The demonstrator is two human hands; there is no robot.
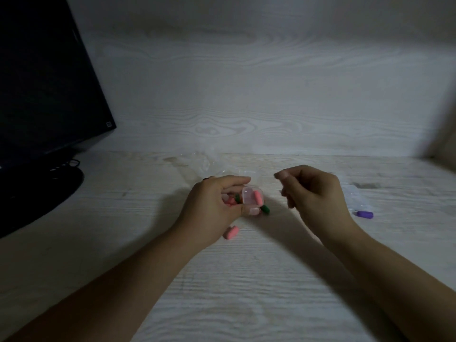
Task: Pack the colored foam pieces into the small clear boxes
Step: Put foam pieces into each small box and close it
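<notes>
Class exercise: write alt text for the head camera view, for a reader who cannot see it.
The left hand holds a small clear box with a pink foam piece inside, over a pale wooden table. The right hand hovers beside it, fingers curled, holding nothing visible. Loose pink, green and purple pieces lie nearby; a dark monitor stands at the left.
</notes>
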